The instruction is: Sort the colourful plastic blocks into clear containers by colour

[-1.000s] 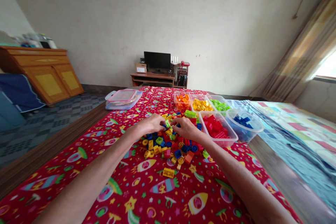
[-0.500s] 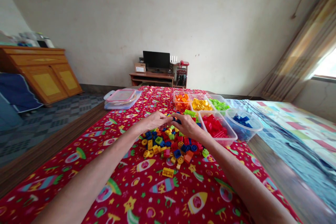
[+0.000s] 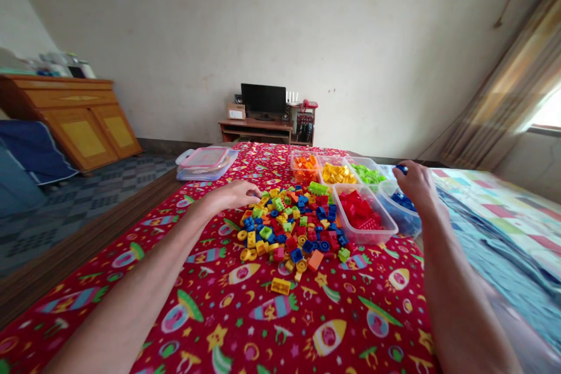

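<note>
A mixed pile of toy building bricks (image 3: 289, 228) in several colours lies on the red patterned cloth (image 3: 245, 327). At the pile's far left edge is my left hand (image 3: 239, 194), its fingers curled together beside the bricks; what they hold, if anything, is hidden. My right hand (image 3: 418, 184) hovers over the round clear tub (image 3: 403, 222), its fingers closed on a blue brick (image 3: 402, 169). Blue bricks (image 3: 404, 201) lie inside that tub, partly covered by the hand.
Left of the tub is a clear container (image 3: 385, 236) of red bricks. Behind are containers of orange bricks (image 3: 305, 165), yellow bricks (image 3: 337, 174) and green bricks (image 3: 367, 175). Stacked lids (image 3: 205, 159) lie far left. A single yellow brick (image 3: 280, 286) sits in front of the pile.
My hands were together above the pile and have parted. The right has swung right to the round tub with a blue brick; the left has drawn back to the pile's left edge.
</note>
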### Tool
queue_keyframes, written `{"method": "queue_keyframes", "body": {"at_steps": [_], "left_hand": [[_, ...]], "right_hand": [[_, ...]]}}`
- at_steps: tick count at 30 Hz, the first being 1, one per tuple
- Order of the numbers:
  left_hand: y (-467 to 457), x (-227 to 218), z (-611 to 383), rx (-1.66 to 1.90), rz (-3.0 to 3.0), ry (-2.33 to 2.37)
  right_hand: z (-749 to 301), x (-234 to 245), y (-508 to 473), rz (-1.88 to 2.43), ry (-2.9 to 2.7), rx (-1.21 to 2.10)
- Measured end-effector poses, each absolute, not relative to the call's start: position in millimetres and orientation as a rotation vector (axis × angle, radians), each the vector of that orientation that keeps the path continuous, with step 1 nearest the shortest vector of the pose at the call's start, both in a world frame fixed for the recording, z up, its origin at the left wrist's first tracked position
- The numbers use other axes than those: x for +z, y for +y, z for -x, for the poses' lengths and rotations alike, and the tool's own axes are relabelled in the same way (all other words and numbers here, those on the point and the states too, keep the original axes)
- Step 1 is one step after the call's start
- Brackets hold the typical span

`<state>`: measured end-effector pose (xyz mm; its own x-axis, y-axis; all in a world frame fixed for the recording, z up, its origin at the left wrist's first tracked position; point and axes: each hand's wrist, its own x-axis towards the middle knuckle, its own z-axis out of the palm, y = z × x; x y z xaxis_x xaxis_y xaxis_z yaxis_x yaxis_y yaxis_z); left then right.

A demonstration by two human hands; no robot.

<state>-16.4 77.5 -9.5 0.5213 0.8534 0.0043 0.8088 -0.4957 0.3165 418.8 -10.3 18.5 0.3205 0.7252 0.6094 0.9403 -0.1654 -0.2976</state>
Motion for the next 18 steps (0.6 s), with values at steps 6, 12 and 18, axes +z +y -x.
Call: {"method": "queue_keyframes", "body": {"at_steps": [6,12,18], "left_hand": [[70,-13,8,-0.013,-2.526,1.374],[61,-16,-7,-0.089,-2.598,1.456],[65,-21,-11,0.117,-2.708,1.422]], "right_hand": [[-443,-5,-6,2.115,-1.542,-0.352],[-408,14,-7,2.052,-1.551,-0.456],[-304,29,-13,1.861,-1.899,-0.413]]}}
